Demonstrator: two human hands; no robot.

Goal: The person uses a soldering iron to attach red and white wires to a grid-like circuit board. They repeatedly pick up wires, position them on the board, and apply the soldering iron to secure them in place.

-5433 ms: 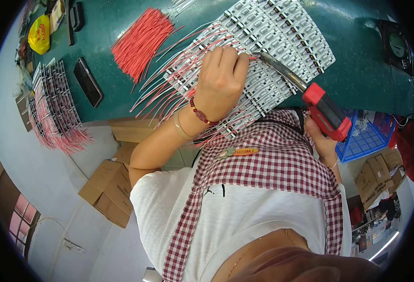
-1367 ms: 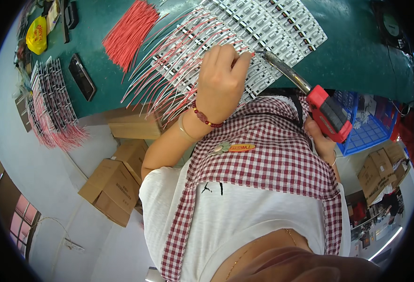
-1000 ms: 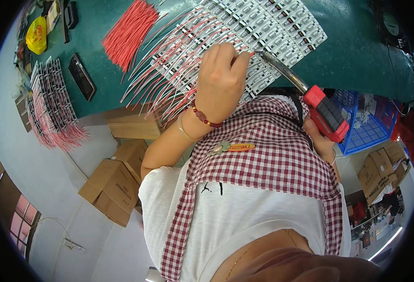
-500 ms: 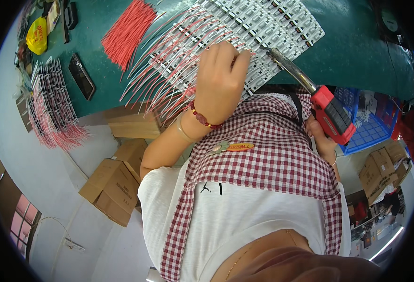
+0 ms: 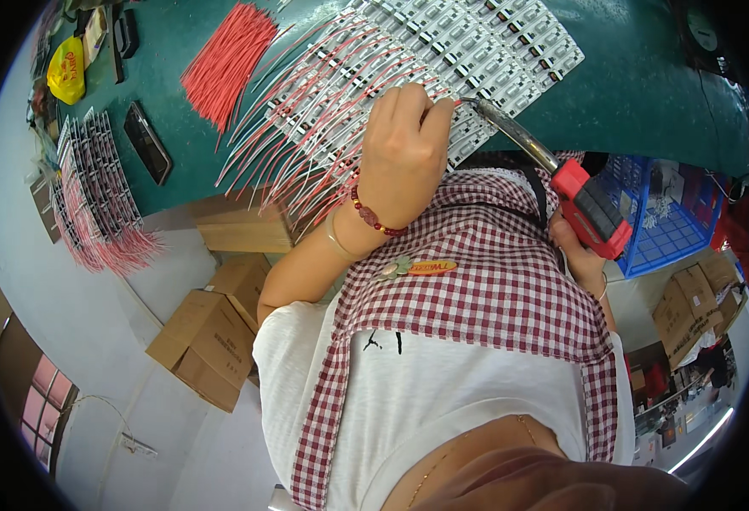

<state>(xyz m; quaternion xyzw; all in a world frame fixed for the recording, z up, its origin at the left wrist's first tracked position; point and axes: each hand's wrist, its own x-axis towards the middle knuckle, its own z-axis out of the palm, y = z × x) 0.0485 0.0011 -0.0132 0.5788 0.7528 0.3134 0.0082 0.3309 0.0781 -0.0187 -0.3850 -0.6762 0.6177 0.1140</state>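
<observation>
My left hand [image 5: 404, 149] is closed in a pinch over a panel of small white circuit boards [image 5: 523, 47] on the table. A red wire end [image 5: 457, 103] shows at its fingertips. My right hand [image 5: 577, 254] grips a soldering iron [image 5: 594, 209] with a red and black handle. The iron's bent tip meets the panel right beside the wire end. Rows of red and white wires [image 5: 264, 162] fan out leftward from the panel, passing partly under my left hand. A bundle of loose red wires [image 5: 228, 64] lies to the left.
On the green table [image 5: 630, 102] lie a phone [image 5: 147, 142], a stack of wired boards [image 5: 98, 183] at the left edge and a yellow bag [image 5: 66, 71]. A blue basket [image 5: 668, 230] stands at the right. Cardboard boxes [image 5: 208, 341] sit below the table.
The soldering iron has shifted left and slightly toward me, its tip now by the wire end at my left fingertips. My left hand has moved slightly nearer to me.
</observation>
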